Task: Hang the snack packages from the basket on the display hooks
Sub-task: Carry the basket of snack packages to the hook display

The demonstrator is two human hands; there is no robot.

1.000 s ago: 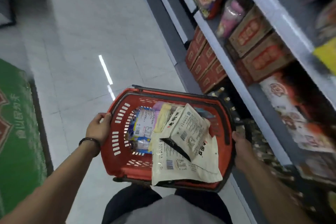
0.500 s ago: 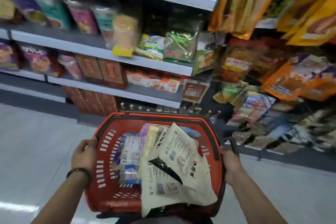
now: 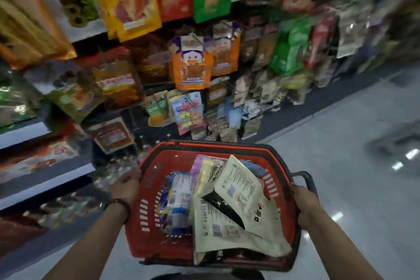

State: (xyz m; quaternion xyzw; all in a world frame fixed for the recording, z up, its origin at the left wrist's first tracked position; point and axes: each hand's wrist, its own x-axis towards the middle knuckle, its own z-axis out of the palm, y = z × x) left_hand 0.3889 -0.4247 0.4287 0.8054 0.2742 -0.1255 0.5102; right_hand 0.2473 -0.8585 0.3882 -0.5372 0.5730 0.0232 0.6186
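I carry a red plastic basket (image 3: 152,223) in front of me at waist height. My left hand (image 3: 127,186) grips its left rim and my right hand (image 3: 305,206) grips its right rim beside the black handle (image 3: 305,177). Inside lie several snack packages: two cream pouches (image 3: 241,191) on top at the right, a blue-and-white pack (image 3: 179,200) at the left, a purple one behind. Ahead hangs the display of hooks, crowded with bagged snacks, among them an orange cartoon bag (image 3: 192,63). The hooks themselves are hidden by the bags.
Grey shelves (image 3: 34,134) with boxed and bagged goods run along the left. More hanging bags (image 3: 291,50) stretch off to the right. Pale glossy floor (image 3: 354,188) spreads at the right and under the basket.
My view has swung right from the shelves to the hanging snack display, which is now much closer. Both hands keep their grip on the basket, and the packages have not shifted.
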